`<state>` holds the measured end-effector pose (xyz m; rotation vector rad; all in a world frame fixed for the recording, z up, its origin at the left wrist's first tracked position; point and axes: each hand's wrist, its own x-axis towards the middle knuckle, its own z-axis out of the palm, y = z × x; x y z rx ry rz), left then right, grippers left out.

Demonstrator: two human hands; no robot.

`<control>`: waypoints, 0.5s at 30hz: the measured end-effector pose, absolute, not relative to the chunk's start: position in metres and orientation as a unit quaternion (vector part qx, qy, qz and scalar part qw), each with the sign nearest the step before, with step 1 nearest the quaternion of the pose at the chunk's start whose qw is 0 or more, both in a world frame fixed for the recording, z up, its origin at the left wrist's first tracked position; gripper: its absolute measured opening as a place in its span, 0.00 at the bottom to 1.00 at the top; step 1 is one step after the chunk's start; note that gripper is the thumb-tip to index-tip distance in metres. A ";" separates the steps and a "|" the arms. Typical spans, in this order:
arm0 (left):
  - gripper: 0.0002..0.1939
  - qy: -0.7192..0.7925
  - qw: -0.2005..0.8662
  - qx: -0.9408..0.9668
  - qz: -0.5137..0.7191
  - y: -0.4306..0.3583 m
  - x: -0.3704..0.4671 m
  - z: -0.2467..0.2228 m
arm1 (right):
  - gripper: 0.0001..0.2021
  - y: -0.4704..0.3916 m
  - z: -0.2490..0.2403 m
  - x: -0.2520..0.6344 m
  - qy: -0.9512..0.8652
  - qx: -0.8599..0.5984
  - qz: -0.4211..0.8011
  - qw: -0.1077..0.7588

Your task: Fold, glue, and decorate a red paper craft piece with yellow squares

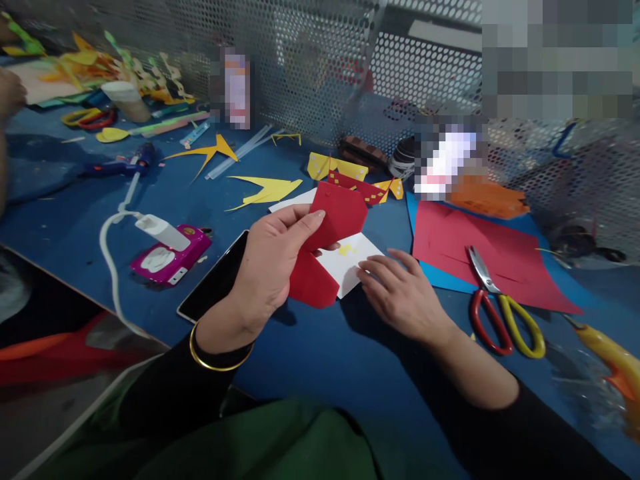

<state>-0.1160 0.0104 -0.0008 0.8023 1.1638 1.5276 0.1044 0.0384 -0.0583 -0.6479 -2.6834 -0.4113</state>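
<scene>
My left hand (273, 267) pinches a cut piece of red paper (340, 212) between thumb and fingers, its angled end pointing right. A second red flap (315, 283) shows below the hand; whether it joins the upper part is hidden by my fingers. Under it lies a white sheet (345, 267) with small yellow paper bits (347, 249) on it. My right hand (407, 293) rests at the right edge of that sheet, fingers spread and slightly bent, palm down. Scissors (493, 307) with one red and one yellow handle lie to its right, partly on red paper (470, 250).
Behind the hands lie yellow cut shapes (270, 191) and decorated red and yellow strips (355, 187). At left are a purple power socket (173, 257), a dark tablet (215, 280) and a blue glue gun (135, 161). A yellow glue gun (607, 353) lies far right. Another person's hand (11, 92) shows far left.
</scene>
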 end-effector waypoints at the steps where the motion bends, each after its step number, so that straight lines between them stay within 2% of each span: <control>1: 0.12 0.480 0.508 0.332 0.634 0.011 -0.116 -0.001 | 0.13 0.038 -0.059 0.106 -0.948 -0.214 -0.172 0.164; 4: 0.12 0.474 0.516 0.333 0.631 0.012 -0.116 -0.003 | 0.14 0.042 -0.063 0.104 -0.950 -0.190 -0.202 0.145; 8: 0.10 0.475 0.526 0.330 0.623 0.016 -0.117 -0.008 | 0.15 0.040 -0.065 0.103 -0.951 -0.222 -0.157 0.147; 15: 0.10 0.475 0.526 0.338 0.619 0.015 -0.116 -0.009 | 0.13 -0.014 -0.056 0.131 -0.942 -0.219 -0.212 0.142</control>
